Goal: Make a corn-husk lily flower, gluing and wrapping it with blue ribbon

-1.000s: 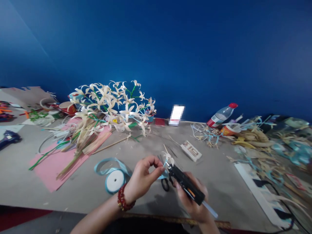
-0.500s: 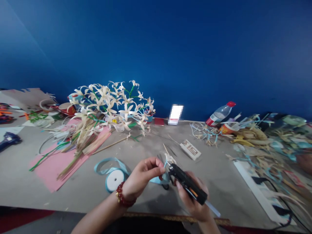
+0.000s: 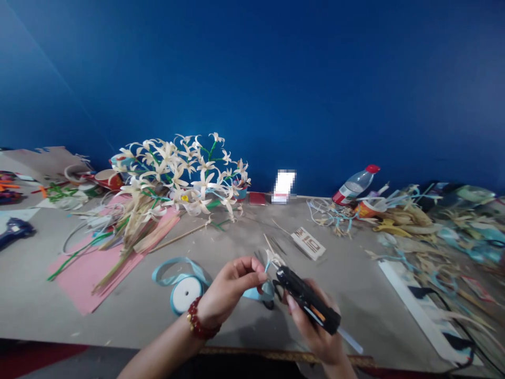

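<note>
My left hand (image 3: 232, 287) pinches the thin blue-wrapped stem of a small cream flower (image 3: 273, 258) between thumb and fingers. My right hand (image 3: 315, 326) is wrapped round a black hot glue gun (image 3: 307, 301), with a clear glue stick (image 3: 352, 341) poking out of its back end. The gun's nozzle points up and left, close by the flower's base; whether it touches is too small to tell. Under the hands lies a piece of light blue ribbon (image 3: 256, 292), partly hidden. A blue ribbon spool (image 3: 186, 295) rests beside my left wrist, its loose end looped behind it.
Many cream flowers on green stems (image 3: 177, 171) stand at the back left, behind pink paper (image 3: 87, 284) with dried husks. A small white box (image 3: 309, 243) lies ahead. To the right are a plastic bottle (image 3: 356, 184), a white power strip (image 3: 420, 308) with cables, and heaped husks.
The glue gun has shifted slightly right and down, its nozzle backing a little from the stem. My left hand stays nearly still, holding the flower.
</note>
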`<state>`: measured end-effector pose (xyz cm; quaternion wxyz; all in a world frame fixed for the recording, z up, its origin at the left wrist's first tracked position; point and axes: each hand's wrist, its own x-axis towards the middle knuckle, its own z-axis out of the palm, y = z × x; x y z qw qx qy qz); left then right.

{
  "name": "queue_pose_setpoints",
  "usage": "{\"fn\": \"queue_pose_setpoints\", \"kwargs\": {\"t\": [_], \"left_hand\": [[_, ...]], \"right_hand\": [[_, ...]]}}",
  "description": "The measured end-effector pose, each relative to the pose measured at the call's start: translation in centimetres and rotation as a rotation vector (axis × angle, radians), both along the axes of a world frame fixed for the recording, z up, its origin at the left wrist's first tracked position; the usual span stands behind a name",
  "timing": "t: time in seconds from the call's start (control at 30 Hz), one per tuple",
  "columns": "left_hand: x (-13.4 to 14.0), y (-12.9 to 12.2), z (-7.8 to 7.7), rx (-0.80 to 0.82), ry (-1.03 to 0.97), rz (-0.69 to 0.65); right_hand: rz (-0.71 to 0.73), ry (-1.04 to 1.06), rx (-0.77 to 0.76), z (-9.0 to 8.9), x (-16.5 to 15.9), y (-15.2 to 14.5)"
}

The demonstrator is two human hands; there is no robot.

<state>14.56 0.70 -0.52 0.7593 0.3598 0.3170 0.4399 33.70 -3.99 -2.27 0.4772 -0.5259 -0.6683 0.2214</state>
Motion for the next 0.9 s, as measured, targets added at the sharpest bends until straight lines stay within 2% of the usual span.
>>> {"fn": "queue_pose_setpoints", "kwargs": {"t": [0.1,0.23,0.33,0.57,0.9], "left_hand": [[-0.1,0.1,-0.1,0.013,0.023,0.013],[0.0,0.2,-0.1,0.021,0.025,0.020],[0.1,0.1,-0.2,0.024,0.017,0.019],[0.1,-0.3,0.0,0.090,0.056,0.047],[0.2,-0.3,0.8,0.131,0.106,0.092]], "right_hand": [[0.055,0.109,-0.114,-0.5,0.2,-0.3],[0.190,0.450,-0.336,-1.6,-0.3,-0.5],[0.203,0.651,-0.435,-2.1,-1.2,-0.6],[0.150,0.796,-0.462,-1.9,-2.3,-0.5],[0.142,0.899,-0.542,-0.5,-2.7,-0.5]]}}
